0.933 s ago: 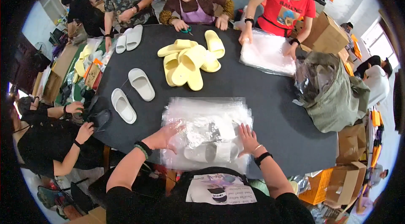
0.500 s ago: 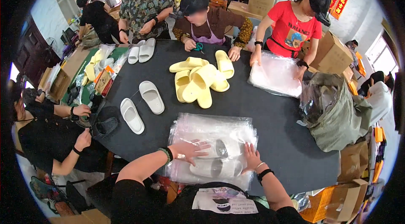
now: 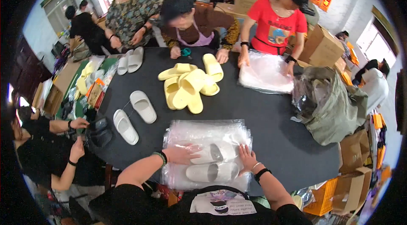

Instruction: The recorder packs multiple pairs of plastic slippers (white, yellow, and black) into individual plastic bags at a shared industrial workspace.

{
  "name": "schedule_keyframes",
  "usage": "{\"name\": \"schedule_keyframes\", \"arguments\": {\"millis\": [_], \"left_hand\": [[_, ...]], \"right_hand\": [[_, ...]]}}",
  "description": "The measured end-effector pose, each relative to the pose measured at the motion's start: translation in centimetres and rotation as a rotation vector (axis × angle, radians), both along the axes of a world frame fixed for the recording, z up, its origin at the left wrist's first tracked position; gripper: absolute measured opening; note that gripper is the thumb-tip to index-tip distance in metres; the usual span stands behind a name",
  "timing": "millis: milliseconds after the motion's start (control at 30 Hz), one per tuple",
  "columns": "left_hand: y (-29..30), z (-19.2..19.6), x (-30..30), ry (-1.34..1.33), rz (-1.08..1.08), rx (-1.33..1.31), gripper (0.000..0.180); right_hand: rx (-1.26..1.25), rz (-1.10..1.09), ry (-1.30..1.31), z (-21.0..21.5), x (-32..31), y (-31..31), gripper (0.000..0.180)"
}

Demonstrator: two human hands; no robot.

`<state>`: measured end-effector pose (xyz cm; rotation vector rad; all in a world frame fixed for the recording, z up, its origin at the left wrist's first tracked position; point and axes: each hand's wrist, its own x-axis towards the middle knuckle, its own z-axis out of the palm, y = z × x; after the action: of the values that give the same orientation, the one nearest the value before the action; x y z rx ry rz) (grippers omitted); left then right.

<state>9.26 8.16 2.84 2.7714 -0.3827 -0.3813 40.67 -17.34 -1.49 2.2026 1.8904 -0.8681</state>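
A pair of whitish slide slippers lies side by side on a stack of clear plastic bags [image 3: 203, 129] at the table's near edge. Heel end toward my left hand, the far slipper [image 3: 227, 151] rests just beyond the near slipper [image 3: 197, 173]. My left hand [image 3: 183, 154] is open, fingers stretched against the far slipper; plastic glints over it, and I cannot tell whether film covers the fingers. At the slippers' right end, my right hand [image 3: 246, 159] lies open with fingers spread on the plastic.
Yellow slides [image 3: 188, 87] are heaped mid-table, with loose grey slides [image 3: 143, 106] to their left. Across the table, a person in red handles a bag stack [image 3: 266, 70]. A green sack [image 3: 335, 106] stands at right. Another person at left holds dark slippers [image 3: 99, 131].
The whole view has shifted slightly. My left hand's fingers have drawn closer together beside the far slipper. At left, the other person's dark slippers are raised.
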Motion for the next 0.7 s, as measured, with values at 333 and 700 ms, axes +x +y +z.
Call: {"name": "schedule_keyframes", "arguments": {"millis": [333, 700], "left_hand": [[-4.3, -2.8, 7.1, -0.011, 0.113, -0.113, 0.061], [-9.3, 0.0, 8.9, -0.167, 0.292, 0.198, 0.039]], "right_hand": [[0.028, -0.004, 0.0, 0.7, -0.5, -0.1, 0.158], [-0.006, 0.023, -0.056, 0.6, -0.9, 0.9, 0.156]]}}
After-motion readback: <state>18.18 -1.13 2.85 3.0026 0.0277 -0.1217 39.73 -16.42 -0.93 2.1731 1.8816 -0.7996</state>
